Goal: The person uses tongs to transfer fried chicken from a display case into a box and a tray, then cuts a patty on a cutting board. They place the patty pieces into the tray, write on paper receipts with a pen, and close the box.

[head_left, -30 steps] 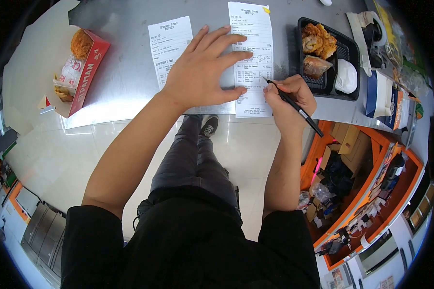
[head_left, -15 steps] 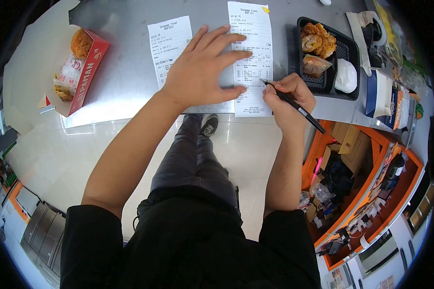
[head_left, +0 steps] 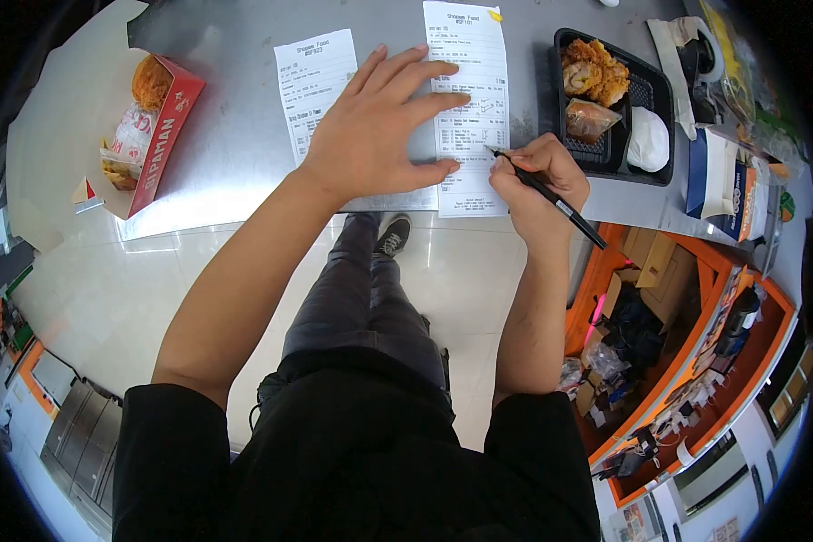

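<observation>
My left hand [head_left: 379,131] lies spread over two printed receipts on the metal table. Its fingertips rest on the left edge of the longer receipt [head_left: 471,194], while the palm side covers part of the shorter receipt [head_left: 313,68]. In my right hand [head_left: 546,190] is a black pen [head_left: 553,198], its tip at the middle of the longer receipt near the printed lines. To the right of that hand sits a black tray [head_left: 643,90] with fried chicken [head_left: 594,74], a small wrapped packet [head_left: 591,120] and a white wrapped bundle [head_left: 648,141].
A red box [head_left: 167,135] with a fried piece and wrapped food stands at the left of the metal table [head_left: 235,117]. Tape and packaging [head_left: 723,181] crowd the right end. Below is an orange shelf unit [head_left: 714,298] filled with bags and cardboard.
The pen tip has shifted very slightly left and up on the longer receipt. My left hand stays spread in almost the same place.
</observation>
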